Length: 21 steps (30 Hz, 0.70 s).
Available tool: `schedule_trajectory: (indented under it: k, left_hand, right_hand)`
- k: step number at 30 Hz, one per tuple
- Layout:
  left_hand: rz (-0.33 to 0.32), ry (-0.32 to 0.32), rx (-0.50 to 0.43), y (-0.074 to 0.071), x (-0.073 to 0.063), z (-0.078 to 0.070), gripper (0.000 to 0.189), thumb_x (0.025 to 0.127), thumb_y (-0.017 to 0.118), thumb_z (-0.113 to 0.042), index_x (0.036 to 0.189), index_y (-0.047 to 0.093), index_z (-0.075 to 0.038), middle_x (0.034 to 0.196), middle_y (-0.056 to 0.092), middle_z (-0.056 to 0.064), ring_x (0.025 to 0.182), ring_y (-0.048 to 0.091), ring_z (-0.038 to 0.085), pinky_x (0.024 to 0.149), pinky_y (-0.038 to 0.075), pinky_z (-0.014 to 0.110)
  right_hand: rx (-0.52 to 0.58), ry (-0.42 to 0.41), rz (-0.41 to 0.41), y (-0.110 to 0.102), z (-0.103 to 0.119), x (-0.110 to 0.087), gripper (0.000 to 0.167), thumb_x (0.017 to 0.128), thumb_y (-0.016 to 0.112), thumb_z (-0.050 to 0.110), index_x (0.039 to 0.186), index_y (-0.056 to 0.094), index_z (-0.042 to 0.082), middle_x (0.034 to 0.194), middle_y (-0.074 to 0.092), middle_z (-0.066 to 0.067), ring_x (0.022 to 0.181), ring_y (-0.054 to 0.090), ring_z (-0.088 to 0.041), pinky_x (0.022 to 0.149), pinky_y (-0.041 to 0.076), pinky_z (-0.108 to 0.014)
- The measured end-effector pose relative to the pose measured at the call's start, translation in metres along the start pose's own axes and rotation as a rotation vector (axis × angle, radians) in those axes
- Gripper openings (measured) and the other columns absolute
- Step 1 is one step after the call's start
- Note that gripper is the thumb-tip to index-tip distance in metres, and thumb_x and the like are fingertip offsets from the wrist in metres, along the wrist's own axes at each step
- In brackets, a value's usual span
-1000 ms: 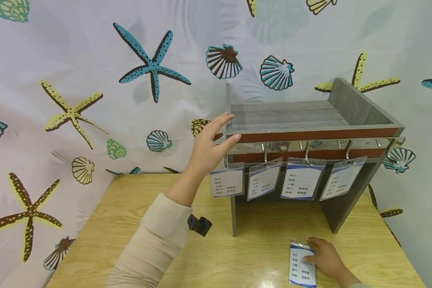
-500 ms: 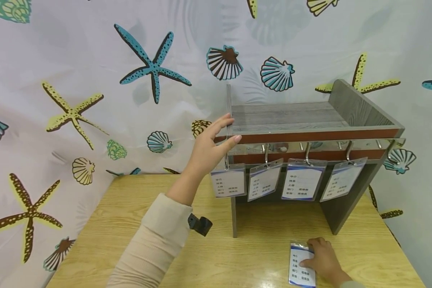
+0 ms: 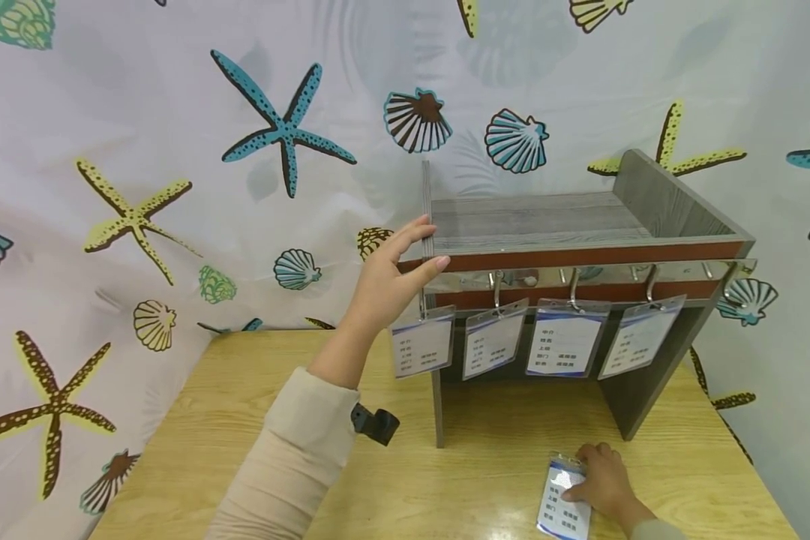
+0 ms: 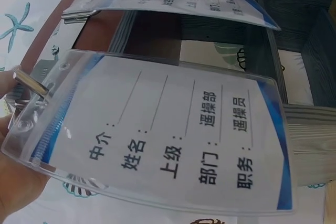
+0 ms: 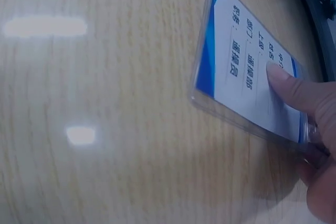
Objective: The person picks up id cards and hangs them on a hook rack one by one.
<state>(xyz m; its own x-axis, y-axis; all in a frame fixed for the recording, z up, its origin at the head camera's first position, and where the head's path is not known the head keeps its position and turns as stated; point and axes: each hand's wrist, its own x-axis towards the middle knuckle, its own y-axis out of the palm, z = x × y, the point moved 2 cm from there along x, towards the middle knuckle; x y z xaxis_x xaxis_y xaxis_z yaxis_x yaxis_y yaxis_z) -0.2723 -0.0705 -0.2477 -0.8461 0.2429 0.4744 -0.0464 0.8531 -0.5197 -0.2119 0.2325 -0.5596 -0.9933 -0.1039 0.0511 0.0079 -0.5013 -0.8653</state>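
My left hand [image 3: 386, 285] grips the front corner of the grey wooden rack's [image 3: 526, 217] left side panel, fingers over its edge and thumb at the front. Clear plastic name badges hang from the metal hook rail [image 3: 533, 279]; the leftmost badge [image 3: 421, 346] is just below that hand. In the left wrist view, a badge [image 4: 157, 135] fills the middle, hanging on a hook. My right hand [image 3: 607, 484] pinches another badge [image 3: 564, 501] low over the table. The right wrist view shows the thumb on this badge's [image 5: 247, 61] printed face and fingers under it.
More badges hang along the rail, including one [image 3: 567, 341] with a blue border and one [image 3: 641, 337] farther right. A bare hook [image 3: 732, 289] is at the rail's right end. The wooden table [image 3: 243, 427] lies below, with a patterned curtain [image 3: 175, 90] behind.
The right hand's fingers have closed on the badge, which has tilted, its bottom edge shifting slightly left. The left hand stays at the rack's corner.
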Motion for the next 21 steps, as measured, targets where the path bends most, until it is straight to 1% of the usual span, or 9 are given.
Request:
schedule_trajectory:
  k: [1, 4, 8, 11, 15, 18, 21]
  left_hand:
    - [0.002, -0.002, 0.003, 0.000, 0.000, -0.001, 0.047, 0.083, 0.056, -0.033, 0.125, 0.046, -0.014, 0.135, 0.031, -0.007, 0.123, 0.023, 0.006, 0.099, 0.023, 0.037]
    - [0.005, -0.008, -0.002, 0.001, -0.001, -0.003, 0.046, 0.083, 0.057, -0.032, 0.124, 0.047, -0.013, 0.136, 0.030, -0.005, 0.124, 0.024, 0.009, 0.096, 0.029, 0.035]
    - [0.005, -0.018, -0.028, 0.003, 0.000, -0.005, 0.045, 0.083, 0.057, -0.030, 0.123, 0.047, -0.011, 0.137, 0.029, -0.001, 0.124, 0.024, 0.012, 0.089, 0.037, 0.030]
    - [0.007, -0.041, -0.033, 0.003, 0.000, -0.006, 0.046, 0.083, 0.057, -0.030, 0.123, 0.047, -0.012, 0.138, 0.027, -0.002, 0.124, 0.023, 0.012, 0.088, 0.038, 0.028]
    - [0.002, -0.075, -0.008, 0.003, -0.001, -0.008, 0.046, 0.082, 0.057, -0.033, 0.124, 0.046, -0.015, 0.138, 0.026, -0.005, 0.125, 0.021, 0.013, 0.092, 0.034, 0.033]
    - [-0.002, -0.089, 0.018, 0.003, 0.000, -0.010, 0.047, 0.082, 0.057, -0.035, 0.123, 0.047, -0.016, 0.138, 0.026, -0.005, 0.126, 0.020, 0.014, 0.095, 0.030, 0.038]
    - [0.000, -0.098, 0.027, 0.003, 0.000, -0.011, 0.047, 0.082, 0.057, -0.036, 0.123, 0.047, -0.016, 0.138, 0.026, -0.004, 0.126, 0.020, 0.014, 0.094, 0.031, 0.038]
  right_hand:
    - [0.015, -0.005, -0.003, 0.000, -0.001, -0.001, 0.061, 0.044, 0.081, 0.028, 0.089, 0.055, -0.003, 0.081, 0.046, -0.009, 0.075, 0.042, -0.025, 0.070, 0.038, -0.040]
    - [0.086, 0.007, -0.020, -0.001, -0.003, -0.003, 0.050, 0.047, 0.080, 0.018, 0.085, 0.055, -0.002, 0.078, 0.044, -0.008, 0.073, 0.041, -0.021, 0.068, 0.039, -0.036]
    - [0.179, 0.041, -0.029, -0.004, -0.005, -0.005, 0.044, 0.052, 0.078, 0.011, 0.086, 0.054, -0.004, 0.077, 0.043, -0.008, 0.070, 0.040, -0.019, 0.064, 0.040, -0.032]
    - [0.217, 0.061, -0.021, -0.008, -0.004, -0.005, 0.043, 0.058, 0.076, 0.009, 0.091, 0.054, -0.007, 0.078, 0.047, -0.010, 0.070, 0.043, -0.019, 0.062, 0.040, -0.032]
    - [0.287, 0.099, -0.009, -0.013, -0.001, -0.006, 0.035, 0.068, 0.068, 0.002, 0.097, 0.053, -0.010, 0.081, 0.054, -0.010, 0.072, 0.048, -0.020, 0.063, 0.042, -0.032]
    - [0.360, 0.134, -0.012, -0.016, 0.001, -0.007, 0.030, 0.072, 0.063, -0.003, 0.100, 0.053, -0.009, 0.078, 0.055, -0.008, 0.069, 0.049, -0.017, 0.060, 0.043, -0.029]
    - [0.432, 0.163, -0.031, -0.020, 0.004, -0.007, 0.030, 0.072, 0.061, -0.005, 0.101, 0.054, -0.007, 0.073, 0.051, -0.005, 0.065, 0.047, -0.014, 0.055, 0.042, -0.024]
